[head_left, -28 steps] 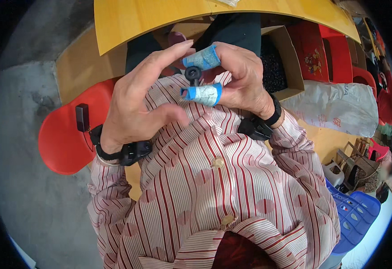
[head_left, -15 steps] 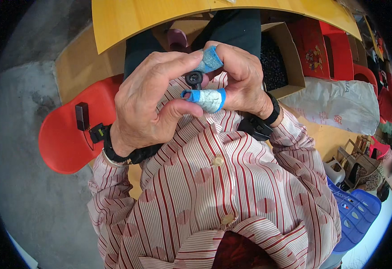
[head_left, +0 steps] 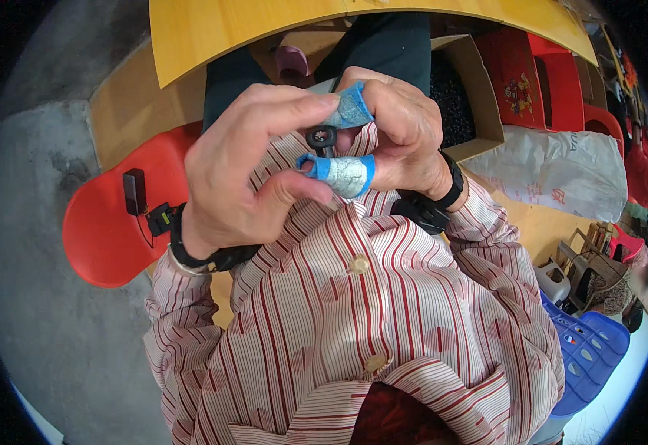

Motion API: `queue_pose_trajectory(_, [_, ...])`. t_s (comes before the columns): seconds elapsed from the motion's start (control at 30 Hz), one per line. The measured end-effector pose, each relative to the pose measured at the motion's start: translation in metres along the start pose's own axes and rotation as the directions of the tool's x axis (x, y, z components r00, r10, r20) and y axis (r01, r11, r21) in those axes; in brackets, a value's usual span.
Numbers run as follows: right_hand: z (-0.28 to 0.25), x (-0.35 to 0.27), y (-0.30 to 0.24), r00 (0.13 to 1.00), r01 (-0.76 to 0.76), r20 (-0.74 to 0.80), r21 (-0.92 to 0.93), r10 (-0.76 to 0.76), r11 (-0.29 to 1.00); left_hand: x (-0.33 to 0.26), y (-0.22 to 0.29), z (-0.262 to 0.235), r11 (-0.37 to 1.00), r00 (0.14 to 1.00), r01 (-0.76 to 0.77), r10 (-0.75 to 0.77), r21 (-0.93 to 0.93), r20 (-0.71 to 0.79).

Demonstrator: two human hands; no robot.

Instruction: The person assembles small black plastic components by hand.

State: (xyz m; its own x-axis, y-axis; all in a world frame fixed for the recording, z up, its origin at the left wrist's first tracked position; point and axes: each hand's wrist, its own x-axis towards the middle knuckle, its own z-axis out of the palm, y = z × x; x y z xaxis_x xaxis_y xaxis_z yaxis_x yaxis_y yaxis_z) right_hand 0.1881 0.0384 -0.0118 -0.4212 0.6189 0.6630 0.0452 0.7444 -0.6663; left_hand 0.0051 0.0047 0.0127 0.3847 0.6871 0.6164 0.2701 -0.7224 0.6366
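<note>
In front of my chest, my left hand [head_left: 239, 163] arches with its thumb and index finger spread apart. Its index tip meets the blue wrap [head_left: 352, 107] on my right index finger, while its thumb tip lies beside the blue-edged pale wrap [head_left: 345, 175] on my right thumb. My right hand [head_left: 405, 126] is curled around a small black part with a ring-shaped head [head_left: 321, 136]. The head shows between the two wrapped fingers; its lower end is hidden behind the thumb wrap. Nothing shows gripped in my left hand.
A yellow tabletop [head_left: 368, 9] curves across the far side. At right stand a cardboard box [head_left: 491, 111] of small dark pieces, red chairs [head_left: 513, 81] and a whitish plastic sack [head_left: 554, 170]. A red seat [head_left: 101, 237] lies at left, a blue plastic seat [head_left: 594, 356] lower right.
The black part's head has turned slightly and looks less round. My left thumb has dropped a little, and the thumb wrap has shifted slightly downward.
</note>
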Motion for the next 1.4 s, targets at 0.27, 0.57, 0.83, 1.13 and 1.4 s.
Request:
queue_pose_trajectory(0.27, [-0.01, 0.006, 0.0, 0.993, 0.023, 0.116, 0.028, -0.026, 0.999, -0.008, -0.008, -0.016, 0.307, 0.648, 0.739, -0.57, -0.6, 0.506])
queue_pose_trajectory(0.57, [-0.008, 0.006, 0.004, 0.988, 0.078, 0.122, 0.097, -0.089, 0.992, -0.009, -0.01, -0.01, 0.056, 0.518, 0.811, -0.532, -0.582, 0.67])
queue_pose_trajectory(0.83, [-0.006, -0.001, 0.0, 0.996, -0.035, 0.086, 0.254, 0.013, 0.967, -0.007, 0.0, -0.005, -0.083, 0.54, 0.732, -0.535, -0.676, 0.65])
queue_pose_trajectory(1.13, [-0.005, -0.005, 0.01, 0.992, -0.017, 0.129, 0.121, 0.001, 0.993, -0.004, 0.003, 0.0, 0.073, 0.569, 0.733, -0.61, -0.676, 0.551])
queue_pose_trajectory(1.4, [-0.01, -0.006, 0.014, 0.977, 0.032, 0.214, -0.051, -0.02, 0.998, -0.01, 0.001, 0.008, 0.348, 0.625, 0.739, -0.675, -0.577, 0.393])
